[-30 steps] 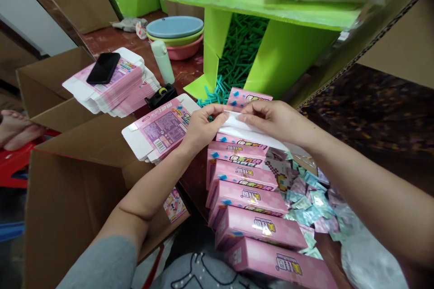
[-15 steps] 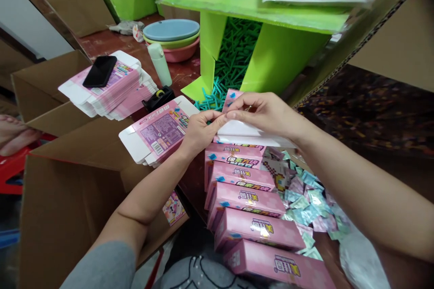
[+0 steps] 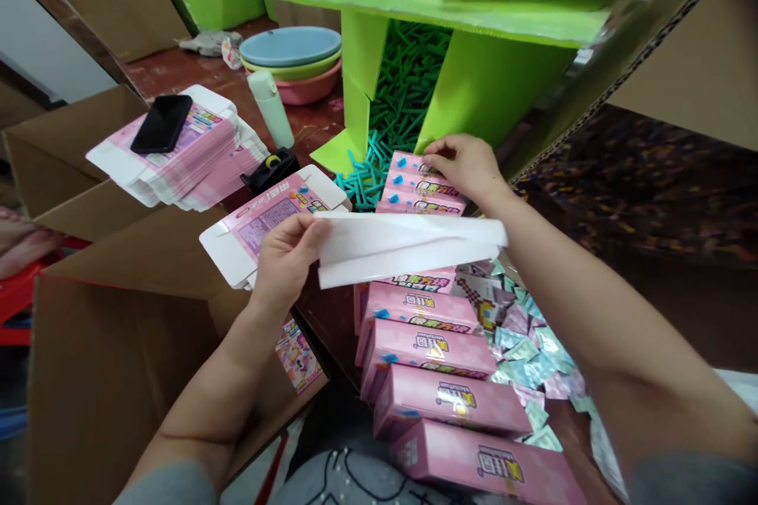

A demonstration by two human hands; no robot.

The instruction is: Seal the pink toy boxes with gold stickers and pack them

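My left hand (image 3: 287, 259) pinches one end of a white paper strip (image 3: 408, 243), which stretches to the right in front of several pink boxes. My right hand (image 3: 465, 166) is at the far end of the row, fingertips pressed together against the top of the farthest pink box (image 3: 408, 163). Whatever those fingertips hold is too small to make out. Nearer boxes in the row, such as this pink box (image 3: 450, 398), stand side by side with shiny tops. The strip hides part of the row's middle.
Flattened pink cartons (image 3: 278, 213) lie left of the row, near a black tape dispenser (image 3: 269, 170). A phone (image 3: 161, 125) rests on another carton stack. Small foil packets (image 3: 533, 355) are spread at right. Behind is a green box (image 3: 491, 87) holding green sticks; an open cardboard box (image 3: 118, 363) stands left.
My hands have come apart. The left drew the white strip left and toward me, while the right stayed near the far end of the row, uncovering the farther boxes.
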